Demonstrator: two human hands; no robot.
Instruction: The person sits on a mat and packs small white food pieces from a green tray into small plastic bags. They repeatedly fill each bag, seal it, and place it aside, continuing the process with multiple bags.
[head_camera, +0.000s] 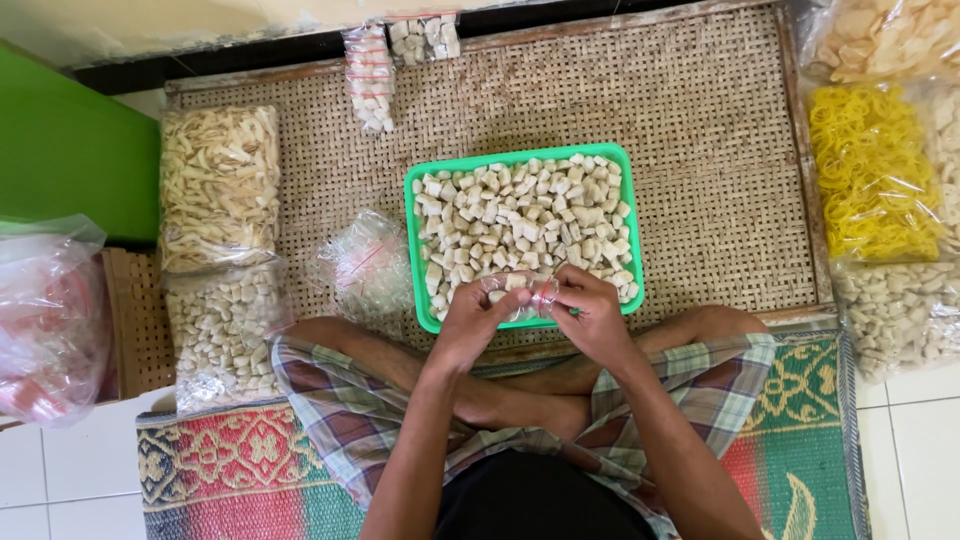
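You had both hands up over the near edge of the green tray (415, 250), left hand (470, 320) and right hand (590, 315) pinching a small clear plastic bag (522, 290) between the fingertips. A few pale cracker pieces (520, 225) sat inside it. That film looked light, floppy and a bit slippery, so I'd say grip it at the mouth, near the red strip, and go easy since the pieces seem brittle.

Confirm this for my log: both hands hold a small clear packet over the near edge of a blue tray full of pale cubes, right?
Not quite. The tray is green, not blue, as the head view shows. The rest stands: the left hand and right hand hold a small clear packet over its near edge, and pale cubes fill it.
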